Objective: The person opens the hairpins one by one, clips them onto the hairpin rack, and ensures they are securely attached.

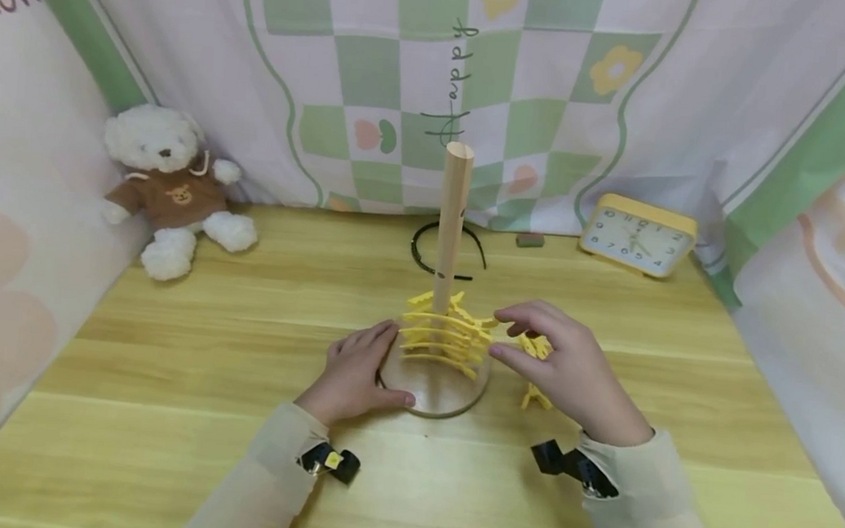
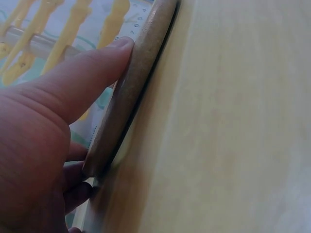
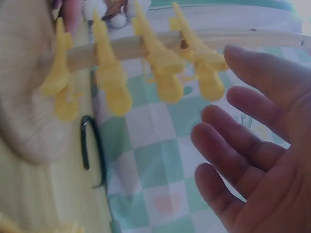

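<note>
A wooden pole rises upright from a round wooden base on the table. Several yellow plastic clips are clamped along the pole's lower part, one above another. My left hand holds the base at its left edge, the thumb pressing the front rim and the fingers around the side. Beside the top clip is my right hand, with thumb and forefinger spread and nothing between them. More yellow clips lie on the table under it, partly hidden by that hand.
Behind the pole lies a black headband. A small greenish block and a yellow alarm clock are at the back right. At the back left sits a white teddy bear, with a patterned curtain behind.
</note>
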Demonstrator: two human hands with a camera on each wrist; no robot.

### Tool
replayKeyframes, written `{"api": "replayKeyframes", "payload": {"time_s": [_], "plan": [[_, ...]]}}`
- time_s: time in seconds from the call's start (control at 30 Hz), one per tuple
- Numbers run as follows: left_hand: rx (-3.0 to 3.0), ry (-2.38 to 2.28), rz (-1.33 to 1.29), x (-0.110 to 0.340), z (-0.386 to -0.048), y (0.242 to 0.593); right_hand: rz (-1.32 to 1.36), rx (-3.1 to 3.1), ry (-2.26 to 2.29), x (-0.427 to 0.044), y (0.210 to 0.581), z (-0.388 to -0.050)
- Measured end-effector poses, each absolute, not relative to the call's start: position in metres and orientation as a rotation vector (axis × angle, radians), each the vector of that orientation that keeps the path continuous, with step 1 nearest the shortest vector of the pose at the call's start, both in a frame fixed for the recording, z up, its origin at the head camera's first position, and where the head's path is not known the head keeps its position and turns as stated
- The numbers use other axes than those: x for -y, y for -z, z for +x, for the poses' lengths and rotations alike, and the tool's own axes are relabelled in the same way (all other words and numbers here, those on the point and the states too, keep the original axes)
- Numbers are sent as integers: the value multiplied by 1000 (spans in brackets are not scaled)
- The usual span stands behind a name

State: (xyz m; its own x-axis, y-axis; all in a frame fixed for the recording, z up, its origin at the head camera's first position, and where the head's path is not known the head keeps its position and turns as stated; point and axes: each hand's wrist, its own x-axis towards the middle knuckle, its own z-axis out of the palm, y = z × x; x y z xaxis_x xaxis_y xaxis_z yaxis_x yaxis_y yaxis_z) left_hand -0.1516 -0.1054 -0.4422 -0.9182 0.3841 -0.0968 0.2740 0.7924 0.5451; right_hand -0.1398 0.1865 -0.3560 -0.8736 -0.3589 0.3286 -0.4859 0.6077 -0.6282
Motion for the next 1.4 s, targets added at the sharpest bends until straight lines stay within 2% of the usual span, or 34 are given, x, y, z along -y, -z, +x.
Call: {"api": "replayKeyframes", "payload": {"time_s": [0.33,0.7,1.07,1.4], "plan": [[-2777,-789,506,106,-151,444,570,2649,-1005,-214,385,-126],[-2778,-805,523,105,-150,444,370,2962,-1060,-239,413,-119],[-2782,-796,529,104,-150,444,169,2996,-1012,-269,427,-119],[-2787,-797,531,104,-149,440,133,2989,-916,-278,438,-125]]}}
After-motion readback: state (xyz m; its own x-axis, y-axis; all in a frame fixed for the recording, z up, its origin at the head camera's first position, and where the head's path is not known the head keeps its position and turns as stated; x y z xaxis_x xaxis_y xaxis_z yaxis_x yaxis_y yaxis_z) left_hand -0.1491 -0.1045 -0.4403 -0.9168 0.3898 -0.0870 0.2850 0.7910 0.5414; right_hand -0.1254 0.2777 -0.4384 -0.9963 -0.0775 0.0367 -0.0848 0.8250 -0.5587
